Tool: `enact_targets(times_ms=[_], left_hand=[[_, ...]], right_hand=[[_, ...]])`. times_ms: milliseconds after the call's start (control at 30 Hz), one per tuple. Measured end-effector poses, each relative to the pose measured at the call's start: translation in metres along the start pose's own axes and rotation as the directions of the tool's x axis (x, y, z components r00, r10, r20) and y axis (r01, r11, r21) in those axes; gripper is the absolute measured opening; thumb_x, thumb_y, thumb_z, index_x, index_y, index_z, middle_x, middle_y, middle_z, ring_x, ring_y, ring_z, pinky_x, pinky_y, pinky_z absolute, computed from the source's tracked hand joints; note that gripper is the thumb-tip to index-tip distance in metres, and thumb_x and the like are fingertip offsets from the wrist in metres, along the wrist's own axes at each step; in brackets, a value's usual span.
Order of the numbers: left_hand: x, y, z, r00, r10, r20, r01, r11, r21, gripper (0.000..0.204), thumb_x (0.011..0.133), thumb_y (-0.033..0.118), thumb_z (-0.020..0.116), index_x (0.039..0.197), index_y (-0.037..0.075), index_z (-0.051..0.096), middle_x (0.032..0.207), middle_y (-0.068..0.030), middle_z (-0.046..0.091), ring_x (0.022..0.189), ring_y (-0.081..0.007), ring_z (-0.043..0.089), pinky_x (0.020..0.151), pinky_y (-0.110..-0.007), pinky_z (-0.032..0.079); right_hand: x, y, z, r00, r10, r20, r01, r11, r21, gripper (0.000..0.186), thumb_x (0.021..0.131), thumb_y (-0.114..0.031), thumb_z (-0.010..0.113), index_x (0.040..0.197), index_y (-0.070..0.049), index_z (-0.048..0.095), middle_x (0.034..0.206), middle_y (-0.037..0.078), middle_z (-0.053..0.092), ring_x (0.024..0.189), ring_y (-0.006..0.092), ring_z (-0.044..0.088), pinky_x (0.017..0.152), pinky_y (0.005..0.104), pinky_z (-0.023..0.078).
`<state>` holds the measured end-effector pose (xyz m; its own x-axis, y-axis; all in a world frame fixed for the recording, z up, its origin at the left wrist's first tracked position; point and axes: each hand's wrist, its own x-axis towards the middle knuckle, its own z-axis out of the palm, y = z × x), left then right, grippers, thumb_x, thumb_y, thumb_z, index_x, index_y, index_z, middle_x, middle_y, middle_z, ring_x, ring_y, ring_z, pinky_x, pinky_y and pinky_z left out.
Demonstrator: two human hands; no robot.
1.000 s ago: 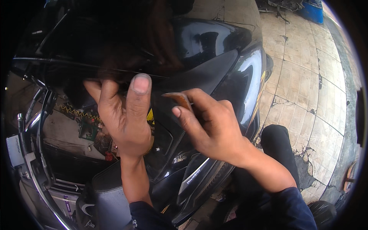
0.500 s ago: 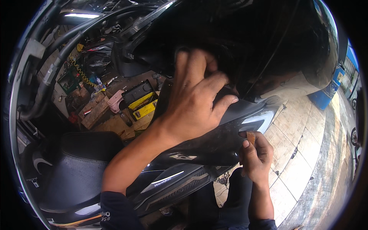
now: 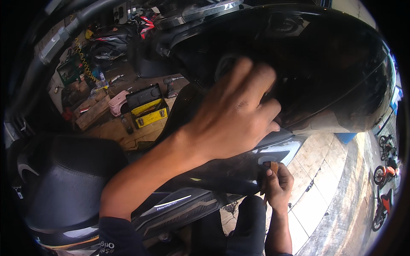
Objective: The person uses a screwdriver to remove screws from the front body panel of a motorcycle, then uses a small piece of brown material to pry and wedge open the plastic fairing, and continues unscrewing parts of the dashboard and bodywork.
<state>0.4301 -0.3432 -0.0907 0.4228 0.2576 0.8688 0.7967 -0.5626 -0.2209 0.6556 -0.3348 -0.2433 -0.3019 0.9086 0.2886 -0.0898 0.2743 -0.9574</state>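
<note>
Left hand (image 3: 232,117) lying flat, fingers spread, on glossy black scooter body panel (image 3: 324,64), above seat (image 3: 64,183).
Right hand (image 3: 277,183) pinching small brown piece (image 3: 274,167) at panel's lower edge.
Panel prob. light, stiff-ish plastic, slick, scratch-prone; holding by edges w/ both hands looks safest.

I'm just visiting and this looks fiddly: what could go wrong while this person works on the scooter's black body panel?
1. The left hand presses flat on the glossy black panel; it could slip or smudge the finish.
2. The right hand holds a small brown-handled tool against the panel's lower edge; a slip might scratch it.
3. The right hand works low, partly hidden under the panel, so aim may suffer.
</note>
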Motion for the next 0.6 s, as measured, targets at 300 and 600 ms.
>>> enact_targets(times_ms=[300,600], left_hand=[[0.0,-0.026,-0.003,0.976,0.143,-0.162,-0.178,0.956,-0.231,0.05,0.064,0.025,0.093,0.096,0.002,0.062,0.091,-0.013,0.063,0.076,-0.027,0.063,0.068,-0.033,0.052],[0.006,0.015,-0.001,1.0,-0.023,-0.017,0.021,0.991,-0.135,0.078,0.069,0.02,0.089,0.13,-0.008,0.049,0.09,-0.0147,0.071,0.07,-0.0245,0.07,0.067,-0.033,0.052]], right_hand=[[0.002,0.005,-0.002,0.999,-0.041,-0.019,0.041,0.999,-0.01,0.028,0.1,-0.021,0.062,0.107,0.006,0.062,0.063,0.001,0.06,0.047,0.007,0.054,0.045,0.0218,0.04],[0.003,0.011,-0.002,0.991,-0.121,-0.052,0.118,0.992,-0.055,0.03,0.099,-0.023,0.063,0.105,0.006,0.063,0.064,0.001,0.061,0.051,0.0071,0.055,0.049,0.023,0.041]])
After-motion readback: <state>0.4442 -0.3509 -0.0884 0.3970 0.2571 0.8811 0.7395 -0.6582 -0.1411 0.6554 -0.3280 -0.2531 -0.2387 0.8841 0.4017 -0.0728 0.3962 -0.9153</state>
